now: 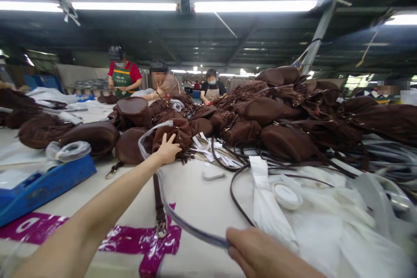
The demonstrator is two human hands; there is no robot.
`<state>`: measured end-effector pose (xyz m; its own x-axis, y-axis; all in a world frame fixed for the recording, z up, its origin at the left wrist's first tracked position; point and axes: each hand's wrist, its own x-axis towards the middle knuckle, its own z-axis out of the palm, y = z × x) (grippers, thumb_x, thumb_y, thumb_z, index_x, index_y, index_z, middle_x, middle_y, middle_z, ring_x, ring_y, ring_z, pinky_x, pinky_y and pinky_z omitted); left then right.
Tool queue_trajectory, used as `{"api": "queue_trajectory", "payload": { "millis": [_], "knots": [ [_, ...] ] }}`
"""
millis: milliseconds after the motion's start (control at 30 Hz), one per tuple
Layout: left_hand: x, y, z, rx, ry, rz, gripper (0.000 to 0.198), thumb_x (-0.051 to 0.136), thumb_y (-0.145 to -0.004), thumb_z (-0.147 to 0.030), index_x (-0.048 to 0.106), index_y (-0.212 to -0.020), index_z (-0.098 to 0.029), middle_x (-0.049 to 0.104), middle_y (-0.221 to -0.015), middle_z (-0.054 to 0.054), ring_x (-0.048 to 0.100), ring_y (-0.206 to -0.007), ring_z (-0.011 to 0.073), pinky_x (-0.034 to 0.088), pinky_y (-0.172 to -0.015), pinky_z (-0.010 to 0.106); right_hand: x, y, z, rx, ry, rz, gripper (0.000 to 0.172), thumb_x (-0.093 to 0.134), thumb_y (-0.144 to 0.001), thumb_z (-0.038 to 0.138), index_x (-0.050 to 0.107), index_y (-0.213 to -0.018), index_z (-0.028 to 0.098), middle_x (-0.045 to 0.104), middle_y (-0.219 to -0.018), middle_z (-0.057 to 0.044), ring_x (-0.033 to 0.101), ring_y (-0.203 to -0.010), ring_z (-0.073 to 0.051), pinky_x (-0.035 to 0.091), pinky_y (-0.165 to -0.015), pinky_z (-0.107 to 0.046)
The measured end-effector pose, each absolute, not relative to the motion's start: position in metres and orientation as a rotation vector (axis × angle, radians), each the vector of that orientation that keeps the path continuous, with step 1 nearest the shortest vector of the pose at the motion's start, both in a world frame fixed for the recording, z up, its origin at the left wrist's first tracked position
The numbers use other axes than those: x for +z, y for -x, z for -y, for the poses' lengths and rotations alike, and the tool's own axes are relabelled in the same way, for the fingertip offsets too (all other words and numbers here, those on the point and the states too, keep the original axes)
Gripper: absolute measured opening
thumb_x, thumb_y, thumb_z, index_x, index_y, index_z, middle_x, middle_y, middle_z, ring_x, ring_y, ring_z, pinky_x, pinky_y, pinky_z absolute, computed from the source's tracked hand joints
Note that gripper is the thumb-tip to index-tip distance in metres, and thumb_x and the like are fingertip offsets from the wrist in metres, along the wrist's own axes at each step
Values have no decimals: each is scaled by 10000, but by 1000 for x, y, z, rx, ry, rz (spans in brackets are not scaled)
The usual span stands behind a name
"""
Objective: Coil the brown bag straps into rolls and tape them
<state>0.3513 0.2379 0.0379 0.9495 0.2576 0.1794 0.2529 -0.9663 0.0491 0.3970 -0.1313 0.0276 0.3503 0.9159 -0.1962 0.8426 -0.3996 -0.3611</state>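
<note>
Beyond our right hand [257, 249], pinching a clear strap [182, 222], our left hand [167, 150], fingers spread on a brown fringed bag [180, 132]

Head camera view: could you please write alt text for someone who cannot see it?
The left hand touches a brown fringed bag beside a heap of brown bags on a worktable; the right hand holds a translucent strap.

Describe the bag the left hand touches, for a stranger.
Find the heap of brown bags on the table. At its near left edge, the left hand rests on a fringed bag. Only it has a clear band running to the right hand.
</note>
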Motion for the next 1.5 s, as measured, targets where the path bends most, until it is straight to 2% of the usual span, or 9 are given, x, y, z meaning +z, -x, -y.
{"api": "queue_trajectory", "payload": {
  "millis": [167,333,533,700,900,1067,1200,1300,1500],
  "knots": [
    [55,-317,-125,-54,-2413,88,457,261,-989,-370,627,-1203,-203,669,-1158,82,591,-1085,231,434,-964,359,57,-394,97,552,2357,1904,234,427,-919,235,647,-934,158,707,-952,-158,652,-865,-271,377,-644,-313],
    [38,-256,-74,-302,-2163,-53,219,544,-864,-357,657,-883,-171,596,-625,-17,552,-553,136,425,-555,224,68,-397,81,667,2215,1934,186,445,-872,200,612,-805,154,683,-772,-83,621,-697,-186,401,-594,-262],
    [34,-216,-125,-183,-2422,-132,328,483,-887,-370,573,-641,-172,502,-550,-24,438,-521,111,361,-535,205,62,-418,87,1286,2014,1649,178,416,-818,139,454,-651,188,508,-568,54,466,-424,-73,361,-429,-175],
    [33,-191,-181,-319,-2346,-336,328,481,-859,-447,672,-796,-189,535,-541,-19,421,-445,112,327,-441,197,52,-439,85,1421,1956,1558,126,450,-775,100,477,-683,183,521,-581,62,474,-428,-65,383,-436,-163],
    [31,-174,-219,-77,-2693,-519,192,525,-744,-235,706,-806,-213,681,-786,43,618,-798,227,465,-772,303,49,-436,63,795,2267,1918,124,485,-855,132,588,-795,165,645,-726,-14,638,-674,-145,455,-608,-230],
    [10,-206,-132,393,-2921,-244,560,578,-711,-153,538,-1264,-229,545,-1324,113,476,-1212,279,365,-1037,406,29,-409,37,329,2326,2033,158,511,-894,140,667,-913,152,651,-1038,-136,608,-960,-264,409,-783,-353],
    [-41,-253,-63,375,-3016,-340,143,554,-785,-102,592,-879,-204,640,-867,89,585,-823,239,477,-746,354,0,-394,41,-120,2315,2042,145,546,-906,183,676,-844,200,645,-966,-85,590,-931,-249,407,-795,-349],
    [-69,-270,-50,486,-3039,-405,160,513,-807,-51,539,-763,-203,591,-778,80,559,-759,223,447,-654,322,-20,-394,66,-345,2427,1636,95,561,-887,158,644,-889,202,646,-983,-96,594,-925,-260,420,-803,-357],
    [-69,-267,-50,493,-3072,-284,159,538,-785,-36,524,-774,-194,580,-810,74,535,-750,232,436,-633,337,-33,-400,97,454,2396,1082,451,232,-1006,333,526,-689,204,627,-595,-22,588,-491,-144,395,-491,-236]
  ]
}}
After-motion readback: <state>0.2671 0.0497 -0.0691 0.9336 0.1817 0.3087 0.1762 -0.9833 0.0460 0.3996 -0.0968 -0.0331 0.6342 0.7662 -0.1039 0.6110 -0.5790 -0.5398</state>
